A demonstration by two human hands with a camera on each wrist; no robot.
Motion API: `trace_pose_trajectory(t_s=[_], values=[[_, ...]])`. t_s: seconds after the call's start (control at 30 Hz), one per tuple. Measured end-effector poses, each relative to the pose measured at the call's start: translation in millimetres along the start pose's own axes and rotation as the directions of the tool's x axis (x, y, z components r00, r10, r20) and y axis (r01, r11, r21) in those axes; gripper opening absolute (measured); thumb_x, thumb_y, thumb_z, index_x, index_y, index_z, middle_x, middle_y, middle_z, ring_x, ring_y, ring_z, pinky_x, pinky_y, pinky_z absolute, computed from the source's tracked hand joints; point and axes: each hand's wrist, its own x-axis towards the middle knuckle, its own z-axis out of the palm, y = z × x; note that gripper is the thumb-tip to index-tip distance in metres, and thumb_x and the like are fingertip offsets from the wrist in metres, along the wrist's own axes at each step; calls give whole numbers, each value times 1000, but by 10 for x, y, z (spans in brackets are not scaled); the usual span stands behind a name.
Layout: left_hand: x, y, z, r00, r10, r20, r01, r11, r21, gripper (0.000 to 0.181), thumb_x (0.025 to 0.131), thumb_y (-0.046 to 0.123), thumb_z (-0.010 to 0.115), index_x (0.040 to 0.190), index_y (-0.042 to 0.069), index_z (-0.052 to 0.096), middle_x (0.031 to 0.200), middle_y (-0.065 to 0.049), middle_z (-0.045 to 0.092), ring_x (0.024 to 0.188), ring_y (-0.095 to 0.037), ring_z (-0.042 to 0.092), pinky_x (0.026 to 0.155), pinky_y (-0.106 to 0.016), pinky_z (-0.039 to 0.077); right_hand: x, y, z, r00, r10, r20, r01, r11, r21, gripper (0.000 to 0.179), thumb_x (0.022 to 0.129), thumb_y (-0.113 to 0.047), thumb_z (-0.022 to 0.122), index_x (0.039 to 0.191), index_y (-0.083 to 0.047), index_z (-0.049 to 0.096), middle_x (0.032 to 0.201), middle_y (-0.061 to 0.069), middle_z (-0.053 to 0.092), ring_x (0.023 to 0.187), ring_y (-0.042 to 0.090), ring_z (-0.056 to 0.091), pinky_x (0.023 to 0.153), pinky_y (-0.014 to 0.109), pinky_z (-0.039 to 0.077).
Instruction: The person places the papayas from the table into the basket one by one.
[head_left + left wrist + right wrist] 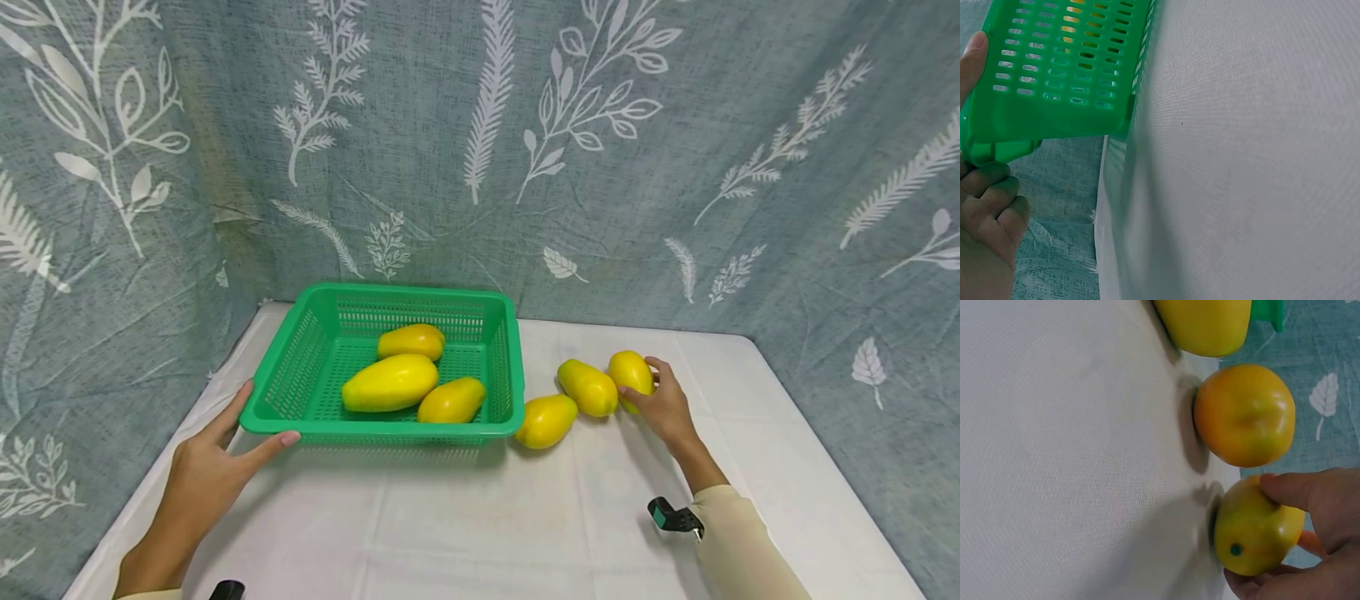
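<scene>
A green plastic basket with slotted walls holds three yellow papayas, the largest papaya lying in the middle. At its near left corner my left hand grips the rim, thumb along the front and fingers at the left side. In the left wrist view the fingers curl beside the rim. My right hand holds the rightmost papaya between thumb and fingers; its small green stem spot shows in the right wrist view. Two other papayas lie between it and the basket: a middle papaya and a nearer papaya.
A white cloth covers the table. Grey-green curtains with white leaf prints hang behind and at both sides. A dark wrist device sits by the right sleeve.
</scene>
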Motion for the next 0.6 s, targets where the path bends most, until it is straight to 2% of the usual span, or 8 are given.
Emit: trace_pose_trajectory(t_s=[0.6], values=[[10, -15, -5, 1000, -22, 13, 22, 1000, 4, 100, 95, 47, 80, 170, 26, 17, 169, -24, 28, 145, -63, 35, 98, -70, 42, -89, -6, -87, 999, -6, -34, 8, 999, 49, 82, 102, -20, 70, 167, -4, 24, 163, 36, 32, 148, 53, 38, 118, 63, 38]])
